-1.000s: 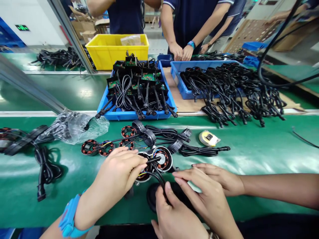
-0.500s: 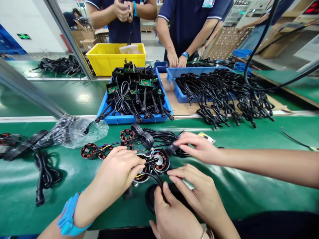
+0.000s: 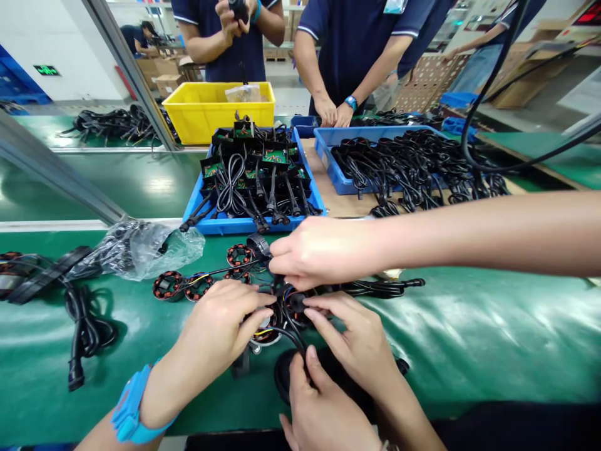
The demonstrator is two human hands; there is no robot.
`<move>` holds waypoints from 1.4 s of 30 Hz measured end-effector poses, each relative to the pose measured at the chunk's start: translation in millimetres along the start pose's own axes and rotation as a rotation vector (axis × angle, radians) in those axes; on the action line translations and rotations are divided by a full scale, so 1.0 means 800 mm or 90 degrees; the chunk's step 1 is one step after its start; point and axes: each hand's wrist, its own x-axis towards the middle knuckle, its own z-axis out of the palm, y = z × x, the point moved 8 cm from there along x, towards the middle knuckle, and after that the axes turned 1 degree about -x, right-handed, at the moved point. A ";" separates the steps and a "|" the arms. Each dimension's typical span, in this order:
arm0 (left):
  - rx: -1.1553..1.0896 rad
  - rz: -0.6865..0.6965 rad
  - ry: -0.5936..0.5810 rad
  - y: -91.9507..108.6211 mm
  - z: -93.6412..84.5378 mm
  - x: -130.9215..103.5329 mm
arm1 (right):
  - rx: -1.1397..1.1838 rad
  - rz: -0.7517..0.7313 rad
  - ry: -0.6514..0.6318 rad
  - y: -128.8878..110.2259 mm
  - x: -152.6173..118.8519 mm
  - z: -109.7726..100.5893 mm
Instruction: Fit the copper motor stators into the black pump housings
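My left hand, with a blue wristband, pinches at a black cable beside a metal twin-ring housing holding copper-wound motor coils. What lies between its fingertips is partly hidden. My right hand has its thumb and fingers closed on a small round black piece over the right ring. Below, a co-worker's hand with a bracelet holds black cables leading out of the housing. Another co-worker hand reaches in from the right and covers the housing's far side.
Several motor coils lie behind my left hand. A plastic bag and bundled cable lie left. A blue tray of circuit boards, a yellow bin and a cable-filled blue tray stand further back. People work opposite.
My right hand has moved up and left onto the right ring. The co-worker's arm from the right has swept left across the housing's far side. My left hand stays nearly in place.
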 end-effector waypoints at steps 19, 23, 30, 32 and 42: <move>-0.066 -0.083 0.064 -0.018 0.003 -0.049 | 0.043 0.045 0.033 0.013 -0.017 -0.006; -0.072 -0.086 0.062 -0.020 0.003 -0.049 | 0.062 0.060 0.028 0.009 -0.019 -0.006; -0.069 -0.073 0.070 -0.018 0.002 -0.047 | 0.092 0.079 0.049 0.011 -0.022 -0.005; -0.069 -0.070 0.071 -0.018 0.001 -0.047 | 0.090 0.077 0.049 0.012 -0.023 -0.004; -0.062 -0.073 0.068 -0.019 0.001 -0.045 | 0.107 0.094 0.046 0.017 -0.027 -0.005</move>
